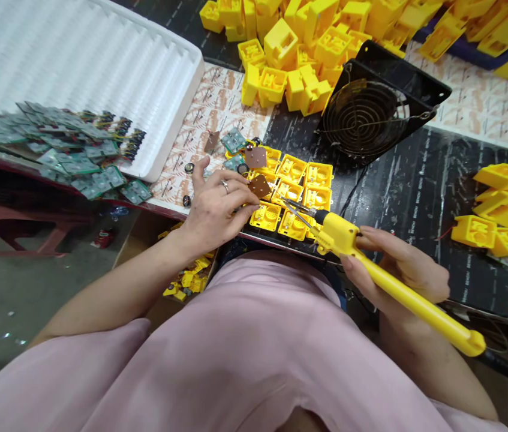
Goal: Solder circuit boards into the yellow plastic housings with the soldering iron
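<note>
My right hand [397,270] is wrapped round a yellow soldering iron [370,270], whose metal tip points left over a cluster of open yellow housings [292,170]. The tip is close to a housing in the middle of the cluster. At the cluster's left side, my left hand [222,207] has its fingers bent together at the edge of a small brown circuit board [259,186]. It appears to grip this board; the fingertips partly cover the contact. A second brown board [256,157] lies just beyond, with green boards [234,140] and small round black parts nearby.
A white foam tray [164,90] stands at left, with a heap of wired green boards [78,150] at its near edge. A black fan [370,108] stands beyond the cluster. Yellow housings pile up behind [307,48] and at right [505,210]. A cable trails from the iron.
</note>
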Demonstrator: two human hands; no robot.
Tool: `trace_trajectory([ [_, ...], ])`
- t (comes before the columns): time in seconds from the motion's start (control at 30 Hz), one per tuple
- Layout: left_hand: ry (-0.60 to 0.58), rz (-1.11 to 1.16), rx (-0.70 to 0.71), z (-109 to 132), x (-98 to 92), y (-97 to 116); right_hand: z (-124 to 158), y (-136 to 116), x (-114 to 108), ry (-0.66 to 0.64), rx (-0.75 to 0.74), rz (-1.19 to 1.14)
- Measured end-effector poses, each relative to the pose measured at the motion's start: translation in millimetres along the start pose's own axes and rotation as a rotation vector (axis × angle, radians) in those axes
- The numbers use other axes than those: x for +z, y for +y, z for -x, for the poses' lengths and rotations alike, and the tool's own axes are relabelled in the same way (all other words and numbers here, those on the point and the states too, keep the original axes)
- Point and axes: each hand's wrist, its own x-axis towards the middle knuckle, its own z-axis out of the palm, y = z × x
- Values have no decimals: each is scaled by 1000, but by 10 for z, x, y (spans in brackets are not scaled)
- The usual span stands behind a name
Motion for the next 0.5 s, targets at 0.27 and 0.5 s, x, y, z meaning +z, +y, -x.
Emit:
trace_trajectory([
  [0.27, -227, 36, 61, -74, -148, -46, -90, 7, -75, -101, -98, -70],
  [0.5, -344, -14, 91, -122, -228, -25, -190, -19, 14, -180, -209, -202],
])
